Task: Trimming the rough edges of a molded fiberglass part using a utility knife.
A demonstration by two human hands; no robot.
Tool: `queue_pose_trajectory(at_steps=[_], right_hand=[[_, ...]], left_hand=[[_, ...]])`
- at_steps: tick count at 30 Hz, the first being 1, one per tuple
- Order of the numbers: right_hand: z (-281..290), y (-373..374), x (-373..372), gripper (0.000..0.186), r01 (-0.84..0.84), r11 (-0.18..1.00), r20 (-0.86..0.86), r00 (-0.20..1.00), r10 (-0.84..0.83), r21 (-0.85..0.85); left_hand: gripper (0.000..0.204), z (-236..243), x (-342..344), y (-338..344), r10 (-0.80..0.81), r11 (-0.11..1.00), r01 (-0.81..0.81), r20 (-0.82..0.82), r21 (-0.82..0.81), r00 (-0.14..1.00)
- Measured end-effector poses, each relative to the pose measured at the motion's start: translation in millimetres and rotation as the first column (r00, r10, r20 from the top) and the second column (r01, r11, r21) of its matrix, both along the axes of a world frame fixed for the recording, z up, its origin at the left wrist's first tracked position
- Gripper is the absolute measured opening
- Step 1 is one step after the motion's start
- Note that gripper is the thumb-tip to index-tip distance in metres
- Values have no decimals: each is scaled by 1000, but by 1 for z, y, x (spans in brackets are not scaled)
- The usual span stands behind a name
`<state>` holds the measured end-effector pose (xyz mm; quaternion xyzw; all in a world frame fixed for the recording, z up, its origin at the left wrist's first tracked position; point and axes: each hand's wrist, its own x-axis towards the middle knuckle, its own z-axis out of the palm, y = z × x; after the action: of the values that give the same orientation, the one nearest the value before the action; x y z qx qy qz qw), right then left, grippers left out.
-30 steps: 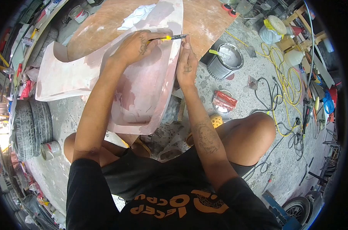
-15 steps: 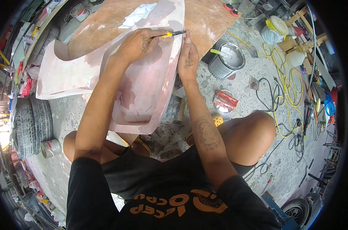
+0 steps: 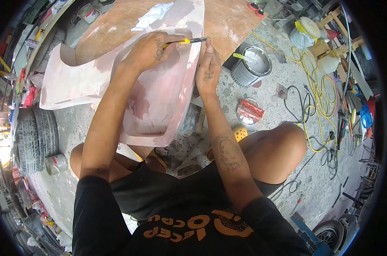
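My left hand (image 3: 150,52) is closed around a slim yellow-and-black tool that looks like a utility knife (image 3: 186,42). Its dark tip points right and lies over the outer edge of a curved, pinkish-white body panel (image 3: 170,94) with darker pink patches. Along that same edge my right hand (image 3: 208,70) grips the panel from the outside, one fingertip touching or almost touching the tool's tip. The rest of its fingers are partly hidden by the edge. The panel's far part rests over a brown board (image 3: 232,25).
A white cloth (image 3: 153,16) lies beyond the panel. On the floor to the right stand an open paint can (image 3: 251,66) with a stirrer and a tin with a red spreader (image 3: 250,112). Yellow and black cables (image 3: 315,98) tangle farther right. Tyres (image 3: 35,138) stand at left.
The tool's tip and my left hand have moved slightly nearer along the panel's edge. The panel's near end has shifted slightly away and left. Both hands keep their holds.
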<state>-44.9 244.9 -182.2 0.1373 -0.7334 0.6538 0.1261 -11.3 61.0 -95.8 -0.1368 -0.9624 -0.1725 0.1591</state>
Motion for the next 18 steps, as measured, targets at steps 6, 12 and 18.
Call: queue_pose_trajectory(at_steps=[6, 12, 18], right_hand=[[0, -2, -6, 57, 3, 1000, -12, 1000, -3, 8], [-2, -1, -14, 59, 3, 999, -31, 1000, -2, 38], [6, -4, -15, 50, 16, 1000, -29, 999, -15, 21]], left_hand=[[30, -6, -3, -3, 19, 1000, -19, -34, -4, 999], [31, -7, -6, 1, 80, 997, -80, 19, -14, 997], [32, -15, -10, -2, 102, 994, -103, -53, -25, 993]])
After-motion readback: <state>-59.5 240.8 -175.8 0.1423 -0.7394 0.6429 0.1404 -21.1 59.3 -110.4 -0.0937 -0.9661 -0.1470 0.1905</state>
